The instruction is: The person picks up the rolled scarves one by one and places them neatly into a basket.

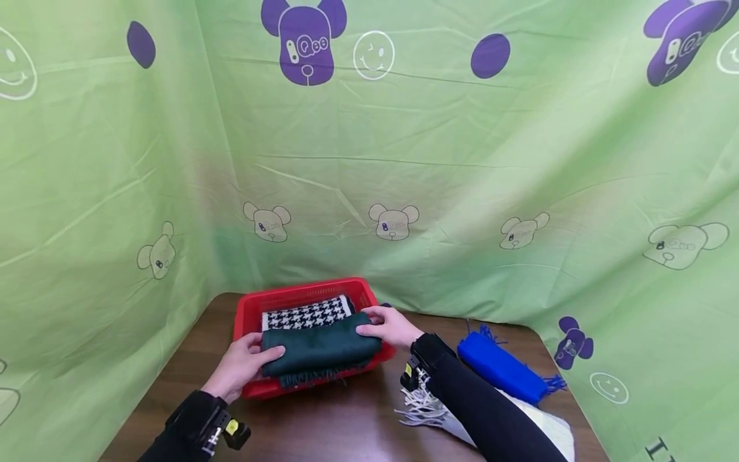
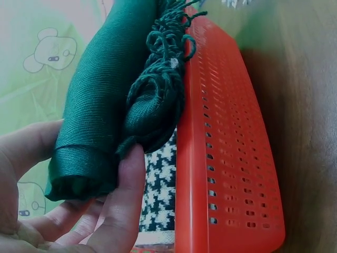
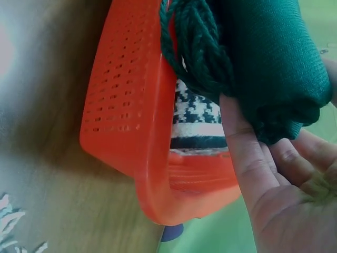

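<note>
A folded dark green scarf (image 1: 320,346) with fringe along its near side spans between my two hands over the red basket (image 1: 300,294). My left hand (image 1: 239,364) grips its left end, thumb on one face and fingers beneath, as the left wrist view shows. At the other end, my right hand (image 1: 392,326) pinches the scarf (image 3: 279,63) between thumb and fingers. Below it in the basket lies a black-and-white houndstooth scarf (image 1: 308,314), partly covered by the green one in the head view. Twisted green fringe (image 2: 163,58) hangs near the basket's front rim.
Right of the basket, a folded blue scarf (image 1: 502,366) lies on the brown wooden table (image 1: 346,430). A white fringed scarf (image 1: 548,423) is in front of it, partly hidden under my right forearm. Green printed cloth (image 1: 404,147) hangs behind the table and at both sides.
</note>
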A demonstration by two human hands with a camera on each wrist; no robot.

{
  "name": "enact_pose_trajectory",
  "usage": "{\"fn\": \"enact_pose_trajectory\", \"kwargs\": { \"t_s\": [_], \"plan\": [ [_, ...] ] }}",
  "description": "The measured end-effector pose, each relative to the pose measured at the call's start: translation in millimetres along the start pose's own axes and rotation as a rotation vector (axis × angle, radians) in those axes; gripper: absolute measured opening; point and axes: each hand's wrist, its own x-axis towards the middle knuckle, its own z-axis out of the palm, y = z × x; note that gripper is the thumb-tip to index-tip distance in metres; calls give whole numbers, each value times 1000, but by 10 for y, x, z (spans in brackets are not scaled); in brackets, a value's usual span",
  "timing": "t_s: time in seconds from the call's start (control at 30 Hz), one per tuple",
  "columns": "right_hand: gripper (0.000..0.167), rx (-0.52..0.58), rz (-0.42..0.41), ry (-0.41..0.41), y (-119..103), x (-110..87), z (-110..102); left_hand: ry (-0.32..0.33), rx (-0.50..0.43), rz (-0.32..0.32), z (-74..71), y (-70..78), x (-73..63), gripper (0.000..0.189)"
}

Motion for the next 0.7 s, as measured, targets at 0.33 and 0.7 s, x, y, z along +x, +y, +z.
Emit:
{"fn": "enact_pose_trajectory", "kwargs": {
  "t_s": [0.33, 0.7],
  "plan": [
    [58, -68, 38, -11, -47, 86, 7, 15, 22, 7, -7, -3, 58, 72],
    [56, -73, 100, -6, -28, 176, 63, 7, 96, -5, -4, -33, 103, 72]
  ]
}}
